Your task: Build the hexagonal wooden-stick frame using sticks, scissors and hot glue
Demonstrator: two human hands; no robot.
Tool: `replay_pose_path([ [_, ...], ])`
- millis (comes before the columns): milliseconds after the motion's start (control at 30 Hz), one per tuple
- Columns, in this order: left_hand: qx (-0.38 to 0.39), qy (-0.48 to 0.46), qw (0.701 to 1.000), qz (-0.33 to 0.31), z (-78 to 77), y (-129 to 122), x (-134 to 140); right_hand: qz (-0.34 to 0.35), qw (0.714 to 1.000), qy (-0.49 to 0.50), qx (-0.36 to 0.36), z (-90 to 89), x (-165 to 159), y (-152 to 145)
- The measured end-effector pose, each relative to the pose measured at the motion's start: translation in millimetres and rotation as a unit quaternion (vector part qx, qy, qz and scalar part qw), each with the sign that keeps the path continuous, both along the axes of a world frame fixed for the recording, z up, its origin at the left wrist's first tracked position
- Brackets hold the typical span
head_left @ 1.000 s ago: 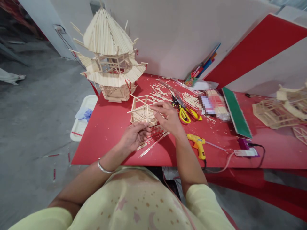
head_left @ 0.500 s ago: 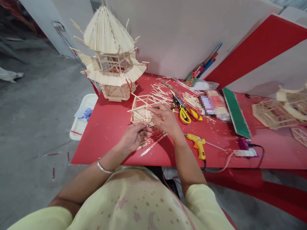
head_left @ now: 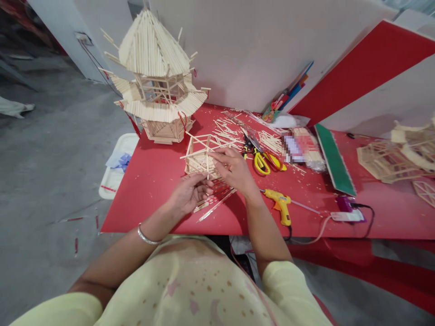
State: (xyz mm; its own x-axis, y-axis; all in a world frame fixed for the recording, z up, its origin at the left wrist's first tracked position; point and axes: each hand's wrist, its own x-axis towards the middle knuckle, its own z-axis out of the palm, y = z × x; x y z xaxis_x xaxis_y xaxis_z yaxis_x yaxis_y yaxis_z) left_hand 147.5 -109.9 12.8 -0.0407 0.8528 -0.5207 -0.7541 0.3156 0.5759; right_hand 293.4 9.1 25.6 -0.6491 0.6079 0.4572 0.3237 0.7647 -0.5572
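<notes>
A small six-sided frame of pale wooden sticks (head_left: 195, 165) sits on the red table in front of me. An upright wooden stick (head_left: 208, 162) stands at its near side. My left hand (head_left: 190, 192) pinches the lower end of that stick between thumb and forefinger, the other fingers curled. At the stick's upper end, the fingertips of my right hand (head_left: 234, 170) close on it where it meets the frame's top sticks. My right hand covers part of the frame's right side. Under my hands lie clear plastic wrappers with sticks (head_left: 217, 206).
A large stick pagoda (head_left: 158, 90) stands behind on the left. Scissors (head_left: 263, 158) and loose sticks (head_left: 226, 129) lie beyond my right hand. Nearer is a yellow glue gun (head_left: 280, 203), its cord leading right. A green board (head_left: 335, 158) and another stick model (head_left: 390, 156) are farther right.
Both hands keep the same grip on the stick at the frame. Only a very slight shift of my left hand shows.
</notes>
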Motion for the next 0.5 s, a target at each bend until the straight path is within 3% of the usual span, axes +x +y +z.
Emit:
replay_pose_path([
  [500,0.011,0.008,1.0,-0.003,-2.2,1.4,-2.0,0.004,1.0,0.009,0.006,-3.0,-0.1,0.9],
])
